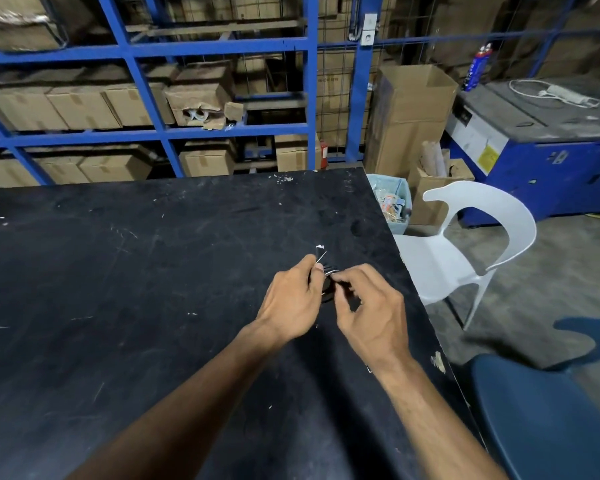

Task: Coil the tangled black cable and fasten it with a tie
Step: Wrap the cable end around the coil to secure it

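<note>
Nearby, white chair (465, 251) beside black table (153, 271), both hands' fingers (317, 270) pinched on cable (328, 292), tie (321, 254)

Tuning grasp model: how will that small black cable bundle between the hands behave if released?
The cable bundle looks thin and floppy; its loops would probably spring apart if the left hand and right hand let go. It seems light. The thin tie sticking up looks easily bent.
</note>
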A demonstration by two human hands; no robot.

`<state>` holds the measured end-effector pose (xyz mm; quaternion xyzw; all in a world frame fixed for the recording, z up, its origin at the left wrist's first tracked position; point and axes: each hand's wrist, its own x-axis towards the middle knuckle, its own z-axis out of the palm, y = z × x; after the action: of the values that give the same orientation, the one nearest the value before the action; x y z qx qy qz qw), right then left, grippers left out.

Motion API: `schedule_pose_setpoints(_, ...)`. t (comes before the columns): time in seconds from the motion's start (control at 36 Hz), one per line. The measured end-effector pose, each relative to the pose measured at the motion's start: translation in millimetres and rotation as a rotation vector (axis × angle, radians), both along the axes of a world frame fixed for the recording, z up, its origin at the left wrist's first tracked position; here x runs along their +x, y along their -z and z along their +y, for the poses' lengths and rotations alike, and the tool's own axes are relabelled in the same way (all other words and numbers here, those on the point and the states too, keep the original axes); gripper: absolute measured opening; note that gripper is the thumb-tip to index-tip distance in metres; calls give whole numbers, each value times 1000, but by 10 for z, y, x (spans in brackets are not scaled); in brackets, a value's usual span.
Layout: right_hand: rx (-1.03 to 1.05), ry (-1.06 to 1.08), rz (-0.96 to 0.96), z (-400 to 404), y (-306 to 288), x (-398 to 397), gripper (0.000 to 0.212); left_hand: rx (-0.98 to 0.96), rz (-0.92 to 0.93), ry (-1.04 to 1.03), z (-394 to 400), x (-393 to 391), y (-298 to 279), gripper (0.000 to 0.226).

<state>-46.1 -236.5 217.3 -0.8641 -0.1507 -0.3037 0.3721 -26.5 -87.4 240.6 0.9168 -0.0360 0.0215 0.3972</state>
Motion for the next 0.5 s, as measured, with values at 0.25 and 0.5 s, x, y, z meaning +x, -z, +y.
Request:
schedule_pose_setpoints(0.25, 40, -324, 274, -348, -300, 255, 15, -40, -11, 194, 171, -49, -50, 32)
schedule_pose_setpoints(0.5, 141, -320, 345, -304, -316, 271, 11, -179, -45, 201, 227, -79, -79, 33)
